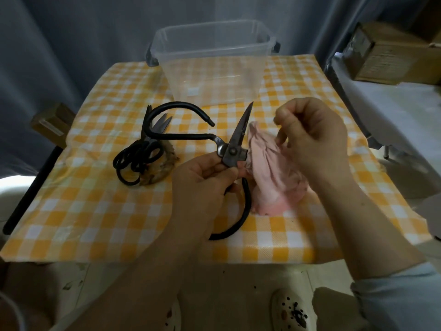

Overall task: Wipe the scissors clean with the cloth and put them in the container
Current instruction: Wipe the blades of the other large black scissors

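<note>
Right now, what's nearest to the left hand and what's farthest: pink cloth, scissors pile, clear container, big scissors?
1. Big scissors: gripped in the left hand.
2. Pink cloth: beside its fingertips, on the right.
3. Scissors pile: farther off, to the left.
4. Clear container: far back, in the middle.

No txt can be read anywhere. The cardboard box [391, 56] at far right has faint printed lines on its side, too blurred to make out. The smaller brown box [53, 115] left of the surface [95, 211] carries a white label [50, 127], lettering illegible. The clear container [214, 39] at the back shows a pale sticker [193, 91] low on its front wall; can't tell if it's printed.
</note>
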Available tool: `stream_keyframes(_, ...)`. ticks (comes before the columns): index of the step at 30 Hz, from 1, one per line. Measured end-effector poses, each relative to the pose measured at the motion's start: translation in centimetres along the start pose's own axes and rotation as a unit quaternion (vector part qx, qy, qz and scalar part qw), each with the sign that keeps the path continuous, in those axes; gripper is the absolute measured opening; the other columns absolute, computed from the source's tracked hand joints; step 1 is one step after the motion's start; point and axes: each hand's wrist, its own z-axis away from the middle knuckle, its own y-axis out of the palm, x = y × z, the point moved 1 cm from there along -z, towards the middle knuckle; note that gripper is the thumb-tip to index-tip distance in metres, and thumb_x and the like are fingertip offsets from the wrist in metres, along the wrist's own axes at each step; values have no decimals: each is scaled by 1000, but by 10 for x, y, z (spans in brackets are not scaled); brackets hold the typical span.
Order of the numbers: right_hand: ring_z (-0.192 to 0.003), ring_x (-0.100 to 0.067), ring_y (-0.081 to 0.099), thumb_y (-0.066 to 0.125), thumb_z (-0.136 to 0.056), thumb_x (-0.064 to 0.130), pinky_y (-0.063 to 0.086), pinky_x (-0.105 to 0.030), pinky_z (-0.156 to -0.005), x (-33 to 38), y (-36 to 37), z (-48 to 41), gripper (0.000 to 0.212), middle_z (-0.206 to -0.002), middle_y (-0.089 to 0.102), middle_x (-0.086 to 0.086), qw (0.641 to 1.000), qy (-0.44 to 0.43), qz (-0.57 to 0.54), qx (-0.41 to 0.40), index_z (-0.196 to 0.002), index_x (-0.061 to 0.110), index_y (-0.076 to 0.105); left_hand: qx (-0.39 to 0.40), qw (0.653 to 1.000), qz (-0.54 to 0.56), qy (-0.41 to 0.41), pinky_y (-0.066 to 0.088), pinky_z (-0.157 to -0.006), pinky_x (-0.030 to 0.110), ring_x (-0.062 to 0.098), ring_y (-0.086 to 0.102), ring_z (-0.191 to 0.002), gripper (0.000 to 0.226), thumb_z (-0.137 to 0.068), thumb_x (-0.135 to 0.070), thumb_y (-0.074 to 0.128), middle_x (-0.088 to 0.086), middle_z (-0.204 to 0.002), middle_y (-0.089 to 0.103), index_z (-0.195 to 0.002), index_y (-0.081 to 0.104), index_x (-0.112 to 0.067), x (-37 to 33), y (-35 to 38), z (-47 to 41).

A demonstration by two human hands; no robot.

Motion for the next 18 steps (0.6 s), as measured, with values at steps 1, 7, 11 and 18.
stream_keyframes(1, -57, 1, 57, 56, -94, 15, 47, -16, -55, 1, -2, -1, 10, -73, 59, 8, 999, 13, -8, 32, -84, 19, 57, -5, 1000, 2, -3, 55, -63, 21, 16, 67, -71, 25, -79, 10, 64, 5, -73, 73, -83, 73, -13, 0, -1, -1)
stream_keyframes(7, -78, -12, 65, 67, -86, 20, 52, -28, -74, 4, -1, 7, 9, -87, 70, -3, 973, 102, -15, 208, -94, 19, 66, -6, 1000, 3, 4, 53, -61, 18, 12, 69, -71, 23, -80, 11, 62, 2, -73, 73, -92, 72, -6, -1, -2, -2)
stream_keyframes(11, -69, 10, 56, 77, -76, 14, 47, -8, -65, 3, -5, 5, 19, -81, 64, 19, 973, 31, 80, 212, -93, 22, 73, -14, 1000, 4, 11, 53, -61, 18, 10, 68, -69, 21, -80, 10, 62, -1, -69, 71, -91, 72, -4, -2, -5, -3)
stream_keyframes(18, -75, -1, 59, 71, -82, 15, 52, -18, -69, -1, 0, 1, 14, -87, 61, 13, 996, -9, 70, 49, -86, 29, 70, -18, 1000, -8, 25, 51, -58, 17, 13, 68, -73, 21, -81, 10, 62, 5, -79, 72, -96, 72, -2, 0, -4, -4)
